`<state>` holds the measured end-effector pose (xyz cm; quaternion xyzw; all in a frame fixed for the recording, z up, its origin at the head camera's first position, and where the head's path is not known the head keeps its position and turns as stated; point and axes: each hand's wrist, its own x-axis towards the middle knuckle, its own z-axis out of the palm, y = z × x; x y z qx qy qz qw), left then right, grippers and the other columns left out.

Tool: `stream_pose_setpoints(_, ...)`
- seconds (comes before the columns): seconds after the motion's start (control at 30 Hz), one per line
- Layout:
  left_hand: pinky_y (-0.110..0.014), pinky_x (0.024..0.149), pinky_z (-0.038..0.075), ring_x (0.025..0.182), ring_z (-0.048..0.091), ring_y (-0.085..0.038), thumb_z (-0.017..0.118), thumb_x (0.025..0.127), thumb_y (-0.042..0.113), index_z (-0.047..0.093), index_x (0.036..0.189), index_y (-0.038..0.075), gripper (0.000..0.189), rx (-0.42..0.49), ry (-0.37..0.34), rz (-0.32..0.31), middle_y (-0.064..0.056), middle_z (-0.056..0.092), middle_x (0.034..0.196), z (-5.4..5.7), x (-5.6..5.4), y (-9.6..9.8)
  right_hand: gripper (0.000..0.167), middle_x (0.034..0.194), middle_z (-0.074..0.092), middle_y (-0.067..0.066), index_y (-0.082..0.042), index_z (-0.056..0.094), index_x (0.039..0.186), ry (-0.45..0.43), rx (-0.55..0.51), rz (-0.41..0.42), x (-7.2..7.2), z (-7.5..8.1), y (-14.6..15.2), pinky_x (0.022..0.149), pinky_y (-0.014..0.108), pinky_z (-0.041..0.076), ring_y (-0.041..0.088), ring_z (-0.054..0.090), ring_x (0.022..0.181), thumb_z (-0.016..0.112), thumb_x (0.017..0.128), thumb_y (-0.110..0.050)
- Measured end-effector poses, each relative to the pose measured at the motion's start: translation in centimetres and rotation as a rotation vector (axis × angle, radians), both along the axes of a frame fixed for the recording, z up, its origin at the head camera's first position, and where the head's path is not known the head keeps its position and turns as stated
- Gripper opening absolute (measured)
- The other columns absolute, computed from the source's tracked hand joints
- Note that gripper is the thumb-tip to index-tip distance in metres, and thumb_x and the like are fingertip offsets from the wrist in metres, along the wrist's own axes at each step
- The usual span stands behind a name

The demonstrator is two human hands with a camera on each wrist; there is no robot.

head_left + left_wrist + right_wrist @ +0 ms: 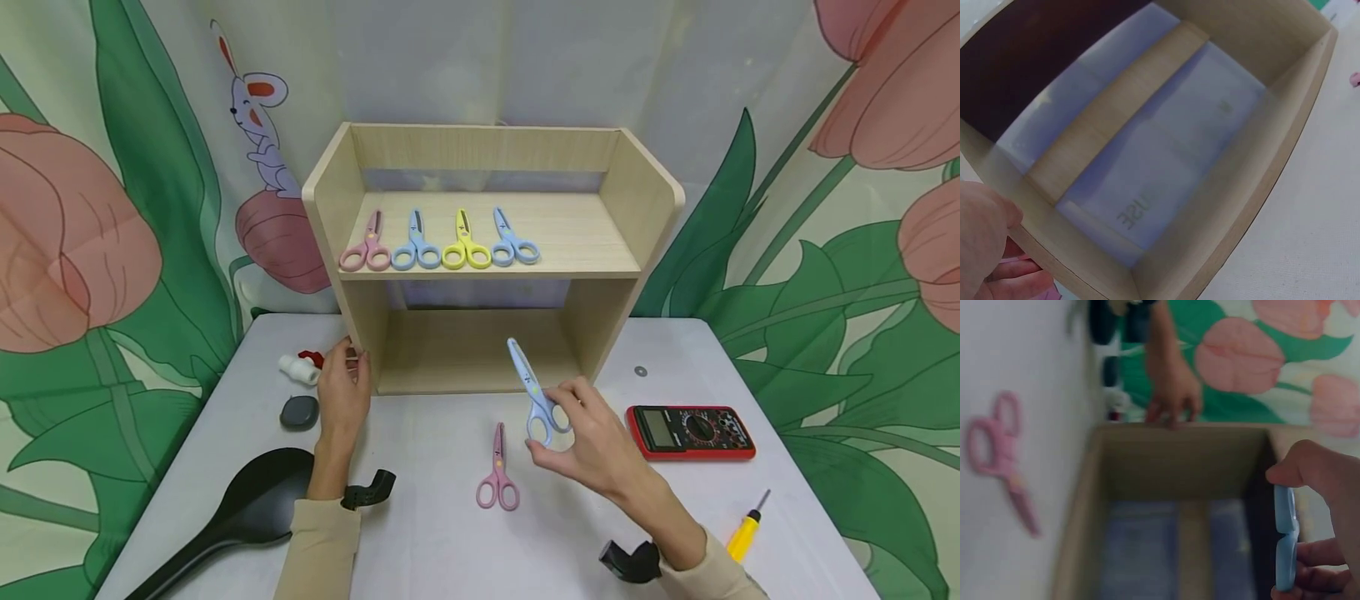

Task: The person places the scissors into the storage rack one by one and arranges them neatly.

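Note:
My right hand (596,437) holds light-blue scissors (534,390) by their handle loops, blades tilted up, in front of the lower compartment of a wooden shelf (487,150). The right wrist view shows those loops edge-on between thumb and fingers. At the shelf's left side panel, my left hand (343,396) grips the front edge, thumb on the inner side and fingers outside in the left wrist view. Pink scissors (498,473) lie on the table below. Along the upper board rest pink scissors (369,246), blue ones (416,239), yellow ones (464,242) and another blue pair (511,240).
Left of the shelf lie a white and red item (300,368), a dark rounded object (299,412) and a large black ladle-like utensil (262,496). To the right are a multimeter (693,432), a washer (641,371) and a yellow screwdriver (744,536). A printed curtain (495,67) hangs behind.

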<state>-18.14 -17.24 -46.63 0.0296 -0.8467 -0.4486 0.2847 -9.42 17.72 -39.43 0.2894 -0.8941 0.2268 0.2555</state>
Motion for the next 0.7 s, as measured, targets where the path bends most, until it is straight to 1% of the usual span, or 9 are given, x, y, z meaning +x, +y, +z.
stream_pose_setpoints(0.07, -0.051, 0.086, 0.06, 0.102, 0.067, -0.039, 0.059, 0.101, 0.014, 0.053, 0.133, -0.004, 0.038, 0.002, 0.003, -0.002, -0.026, 0.06, 0.118, 0.0, 0.0, 0.0, 0.059, 0.102, 0.057, 0.01, 0.002, 0.067, 0.11, 0.082, -0.033, 0.027, -0.8, 2.2, 0.0, 0.065, 0.027, 0.054, 0.013, 0.054, 0.083, 0.088, 0.064, -0.028)
stream_pose_setpoints(0.13, -0.051, 0.086, 0.06, 0.101, 0.067, -0.039, 0.059, 0.1, 0.013, 0.053, 0.133, -0.004, 0.037, 0.006, 0.005, -0.003, -0.027, 0.06, 0.117, 0.1, 0.1, 0.0, 0.057, 0.101, 0.057, 0.012, 0.003, 0.067, 0.109, 0.15, -0.053, 0.034, -1.7, 4.3, 0.0, 0.064, 0.028, 0.054, 0.015, 0.055, 0.083, 0.087, 0.064, -0.027)
stream_pose_setpoints(0.2, -0.051, 0.086, 0.06, 0.101, 0.067, -0.039, 0.059, 0.1, 0.013, 0.053, 0.133, -0.004, 0.037, 0.006, 0.007, -0.002, -0.027, 0.06, 0.117, 0.1, 0.1, 0.0, 0.056, 0.1, 0.057, 0.014, 0.004, 0.068, 0.108, 0.185, -0.065, 0.021, -2.8, 6.3, 0.0, 0.061, 0.028, 0.052, 0.018, 0.054, 0.082, 0.085, 0.066, -0.028)
stream_pose_setpoints(0.27, -0.051, 0.085, 0.06, 0.101, 0.067, -0.039, 0.059, 0.1, 0.013, 0.053, 0.133, -0.005, 0.037, 0.007, 0.008, -0.002, -0.027, 0.06, 0.117, 0.1, 0.1, 0.0, 0.055, 0.099, 0.056, 0.016, 0.005, 0.068, 0.108, 0.191, -0.074, -0.004, -4.1, 7.9, 0.1, 0.059, 0.029, 0.049, 0.019, 0.053, 0.081, 0.083, 0.069, -0.03)
stream_pose_setpoints(0.37, -0.051, 0.084, 0.06, 0.1, 0.067, -0.039, 0.059, 0.1, 0.012, 0.053, 0.133, -0.005, 0.038, 0.007, 0.012, 0.002, -0.027, 0.06, 0.116, 0.1, 0.1, -0.1, 0.056, 0.1, 0.056, 0.018, 0.007, 0.068, 0.107, 0.152, -0.087, -0.06, -6.4, 9.8, 0.2, 0.059, 0.031, 0.046, 0.023, 0.052, 0.08, 0.081, 0.072, -0.034)
stream_pose_setpoints(0.47, -0.051, 0.085, 0.06, 0.1, 0.067, -0.039, 0.06, 0.1, 0.013, 0.053, 0.133, -0.005, 0.038, 0.008, 0.009, 0.004, -0.027, 0.06, 0.116, 0.0, 0.1, -0.1, 0.057, 0.1, 0.055, 0.02, 0.008, 0.068, 0.107, 0.095, -0.09, -0.113, -8.9, 11.0, 0.4, 0.064, 0.036, 0.047, 0.028, 0.053, 0.081, 0.078, 0.074, -0.036)
stream_pose_setpoints(0.6, -0.051, 0.086, 0.06, 0.101, 0.067, -0.039, 0.06, 0.1, 0.013, 0.053, 0.134, -0.004, 0.038, 0.007, -0.003, 0.006, -0.027, 0.06, 0.117, -0.1, 0.0, -0.1, 0.058, 0.102, 0.056, 0.022, 0.009, 0.069, 0.111, -0.019, -0.064, -0.169, -11.6, 12.1, 0.6, 0.071, 0.039, 0.045, 0.031, 0.051, 0.086, 0.074, 0.078, -0.038)
stream_pose_setpoints(0.7, -0.051, 0.086, 0.06, 0.101, 0.067, -0.039, 0.06, 0.1, 0.013, 0.052, 0.134, -0.004, 0.039, 0.009, -0.006, 0.006, -0.026, 0.06, 0.117, -0.1, 0.0, -0.1, 0.06, 0.105, 0.057, 0.02, 0.007, 0.069, 0.116, -0.128, -0.042, -0.194, -13.0, 12.8, 0.8, 0.072, 0.037, 0.043, 0.03, 0.051, 0.088, 0.072, 0.08, -0.041)
